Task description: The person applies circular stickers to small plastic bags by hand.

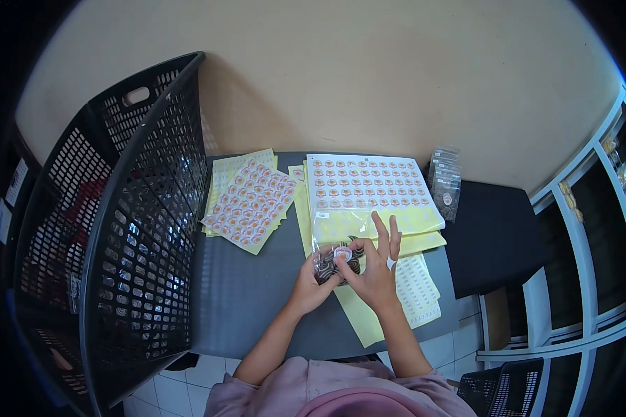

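Observation:
My left hand is closed on the lower left side of a clear plastic bag, which holds dark, striped pieces. A round white-and-orange sticker lies on the front of the bag. The thumb and index finger of my right hand are at this sticker, pinched against its edges, while its other fingers stretch upward. Something small and white sits on one finger of that hand. Just behind the bag is a sheet of round stickers, its lower part bare yellow backing.
A tall black plastic basket with packets inside stands at left. More sticker sheets lie on the grey table. Filled bags are stacked at back right, beside a black surface. White shelving stands on the far right.

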`<control>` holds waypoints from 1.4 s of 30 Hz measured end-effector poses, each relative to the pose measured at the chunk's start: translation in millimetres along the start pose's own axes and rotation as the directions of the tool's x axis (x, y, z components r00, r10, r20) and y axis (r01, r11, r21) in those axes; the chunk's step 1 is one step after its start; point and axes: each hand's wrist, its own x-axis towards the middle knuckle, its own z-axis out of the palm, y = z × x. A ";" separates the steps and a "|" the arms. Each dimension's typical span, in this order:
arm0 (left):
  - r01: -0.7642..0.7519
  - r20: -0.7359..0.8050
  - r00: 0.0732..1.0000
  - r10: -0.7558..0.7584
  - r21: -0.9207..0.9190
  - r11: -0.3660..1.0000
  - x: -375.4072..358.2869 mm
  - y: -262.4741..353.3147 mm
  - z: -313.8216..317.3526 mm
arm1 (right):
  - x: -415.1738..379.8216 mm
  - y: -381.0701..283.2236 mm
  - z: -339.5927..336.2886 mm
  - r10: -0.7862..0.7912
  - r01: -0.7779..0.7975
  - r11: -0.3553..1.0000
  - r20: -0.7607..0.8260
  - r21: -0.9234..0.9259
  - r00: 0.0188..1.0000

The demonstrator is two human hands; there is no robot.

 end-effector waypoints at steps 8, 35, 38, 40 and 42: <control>0.030 0.006 1.000 -0.029 -0.046 0.998 -0.9 2.2 -0.7 | -5.2 10.1 10.0 -0.002 0.036 0.954 -0.113 0.298 0.994; 0.133 -0.008 0.990 -0.138 -0.219 0.967 1.4 -2.6 -3.3 | -17.9 16.1 16.0 0.139 -0.228 0.728 0.187 0.647 0.973; 0.107 0.007 0.994 -0.108 -0.205 0.973 1.5 -3.7 -0.8 | -18.9 22.1 15.7 0.142 -0.250 0.677 0.210 0.692 0.967; 0.071 -0.001 0.997 -0.072 -0.159 0.985 0.8 -2.7 -0.9 | -19.0 24.7 11.9 0.108 -0.261 0.659 0.255 0.705 0.961; 0.076 0.024 0.997 -0.074 -0.143 0.987 0.5 -6.2 -2.3 | -19.0 26.9 5.3 0.090 -0.265 0.637 0.272 0.724 0.958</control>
